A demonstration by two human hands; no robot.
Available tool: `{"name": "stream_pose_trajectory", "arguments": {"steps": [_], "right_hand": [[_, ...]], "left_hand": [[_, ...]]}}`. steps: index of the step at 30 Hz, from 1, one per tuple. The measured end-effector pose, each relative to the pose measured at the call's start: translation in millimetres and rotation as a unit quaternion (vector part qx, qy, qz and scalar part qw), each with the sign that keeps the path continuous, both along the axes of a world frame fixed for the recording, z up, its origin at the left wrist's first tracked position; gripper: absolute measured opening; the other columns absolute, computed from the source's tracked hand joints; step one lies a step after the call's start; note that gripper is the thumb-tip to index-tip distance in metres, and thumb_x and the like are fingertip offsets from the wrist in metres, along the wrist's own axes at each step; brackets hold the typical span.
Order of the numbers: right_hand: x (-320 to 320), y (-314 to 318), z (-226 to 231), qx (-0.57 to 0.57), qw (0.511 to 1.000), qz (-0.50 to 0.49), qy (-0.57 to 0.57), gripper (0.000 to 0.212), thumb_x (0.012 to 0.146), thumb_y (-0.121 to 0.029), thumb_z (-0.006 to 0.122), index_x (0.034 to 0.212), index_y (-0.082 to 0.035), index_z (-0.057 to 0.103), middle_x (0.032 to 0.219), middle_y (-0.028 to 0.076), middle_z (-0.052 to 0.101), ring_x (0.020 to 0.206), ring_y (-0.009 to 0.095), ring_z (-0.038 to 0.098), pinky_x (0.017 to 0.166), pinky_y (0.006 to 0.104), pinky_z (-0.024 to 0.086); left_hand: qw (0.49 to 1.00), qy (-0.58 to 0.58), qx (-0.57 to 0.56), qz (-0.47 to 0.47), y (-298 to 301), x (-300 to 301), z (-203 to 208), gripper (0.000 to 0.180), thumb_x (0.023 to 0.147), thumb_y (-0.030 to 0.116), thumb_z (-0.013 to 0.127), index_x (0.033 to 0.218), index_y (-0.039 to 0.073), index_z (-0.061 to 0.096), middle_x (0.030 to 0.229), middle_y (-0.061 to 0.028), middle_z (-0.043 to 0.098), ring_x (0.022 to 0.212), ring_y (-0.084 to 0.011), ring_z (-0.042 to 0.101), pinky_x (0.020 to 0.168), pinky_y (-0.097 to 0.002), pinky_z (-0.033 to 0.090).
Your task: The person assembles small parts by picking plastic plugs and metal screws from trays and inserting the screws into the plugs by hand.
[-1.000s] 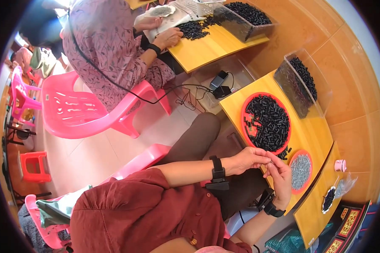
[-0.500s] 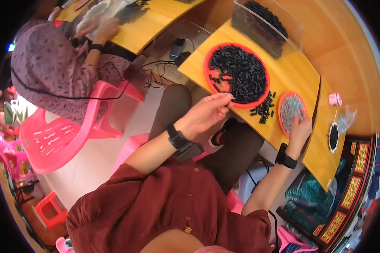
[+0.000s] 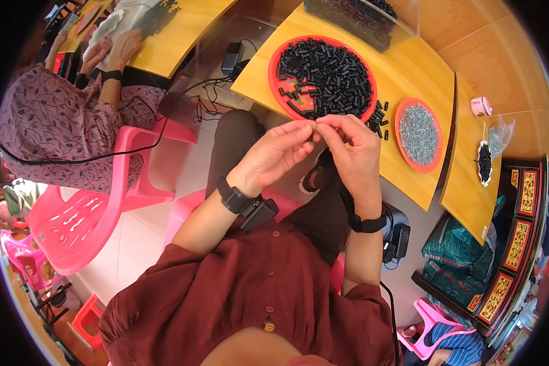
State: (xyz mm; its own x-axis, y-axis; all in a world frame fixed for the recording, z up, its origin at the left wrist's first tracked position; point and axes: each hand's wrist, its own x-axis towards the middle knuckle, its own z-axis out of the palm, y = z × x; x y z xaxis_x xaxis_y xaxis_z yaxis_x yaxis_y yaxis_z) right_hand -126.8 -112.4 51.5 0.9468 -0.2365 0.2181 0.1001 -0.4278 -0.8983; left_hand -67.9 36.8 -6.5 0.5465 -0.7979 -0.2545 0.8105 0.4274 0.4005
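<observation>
In front of my body, at the table's near edge, my two hands meet fingertip to fingertip. My left hand [image 3: 276,154] is closed in a pinch, with a dark bit just showing between its fingers. The thumb and forefinger of my right hand [image 3: 355,149] press together against it; whatever they grip is too small to make out. Just beyond the fingers lies a round red tray [image 3: 273,79] heaped with short black tube-like pieces [image 3: 332,70]. To the right, a smaller red plate [image 3: 402,143] holds thin silvery metal pieces [image 3: 418,131], perhaps screws or pins.
Loose black pieces [image 3: 381,119] lie between tray and plate. A clear bin [image 3: 348,24] of black parts stands behind. Further right are a pink cup [image 3: 480,106] and a plastic bag [image 3: 501,137]. At left a person sits on a pink chair [image 3: 79,226]; cables [image 3: 210,97] hang nearby.
My right hand has left the plate of metal pieces and come left to meet my left hand. My left hand has shifted slightly left. The view has also shifted.
</observation>
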Motion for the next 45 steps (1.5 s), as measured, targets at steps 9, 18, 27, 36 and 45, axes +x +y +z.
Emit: {"name": "stream_pose_trajectory", "arguments": {"steps": [9, 18, 27, 36, 45], "right_hand": [[-0.5, -0.9, -4.8, 0.000, 0.999, -0.026, 0.022, 0.009, 0.085, -0.005, 0.062, 0.092, 0.000, 0.066, 0.078, 0.004, 0.062, 0.063, 0.007, 0.053, 0.056, 0.0216, 0.041], [6.1, 14.6, -10.9, -0.142, 0.989, 0.011, -0.032, 0.007, 0.081, -0.004, 0.064, 0.087, 0.000, 0.065, 0.077, 0.011, 0.061, 0.066, 0.026, 0.060, 0.059, 0.0325, 0.047], [2.6, 26.8, -11.3, -0.335, 0.940, 0.063, 0.005, 0.020, 0.082, -0.006, 0.063, 0.101, -0.007, 0.067, 0.084, 0.009, 0.060, 0.072, 0.027, 0.061, 0.063, 0.0353, 0.048], [19.1, 37.6, -23.9, -0.268, 0.961, 0.043, -0.048, 0.018, 0.081, -0.006, 0.064, 0.098, -0.011, 0.067, 0.074, 0.007, 0.054, 0.066, 0.026, 0.058, 0.059, 0.0349, 0.046], [51.9, 40.2, -31.3, -0.121, 0.990, 0.068, 0.031, 0.010, 0.079, -0.008, 0.067, 0.087, -0.003, 0.069, 0.073, 0.011, 0.059, 0.064, 0.027, 0.059, 0.058, 0.0346, 0.046]], "left_hand": [[0.959, -0.249, 0.110, 0.074, 4.3, 1.3, 3.8, 0.042, 0.089, -0.001, 0.057, 0.129, 0.003, 0.045, 0.100, -0.0076, 0.064, 0.083, -0.0108, 0.062, 0.075, -0.0214, 0.050], [0.950, -0.262, 0.138, 0.097, 11.1, 2.3, -8.8, 0.025, 0.087, -0.003, 0.058, 0.111, 0.002, 0.050, 0.091, -0.0054, 0.064, 0.079, -0.0099, 0.063, 0.071, -0.0210, 0.050], [0.957, -0.248, 0.134, 0.067, 32.5, 12.8, -19.6, 0.030, 0.087, -0.001, 0.059, 0.113, 0.003, 0.044, 0.090, -0.0045, 0.064, 0.079, -0.0098, 0.062, 0.070, -0.0215, 0.051], [0.988, -0.119, 0.062, 0.078, 33.6, 17.0, -37.5, 0.024, 0.090, 0.007, 0.059, 0.112, 0.006, 0.052, 0.092, -0.0013, 0.064, 0.079, -0.0072, 0.061, 0.068, -0.0184, 0.050], [0.988, 0.092, -0.018, 0.119, 41.1, 23.4, -54.2, 0.019, 0.093, 0.016, 0.058, 0.110, 0.008, 0.058, 0.095, -0.0024, 0.066, 0.073, -0.0076, 0.063, 0.059, -0.0170, 0.049]]}}
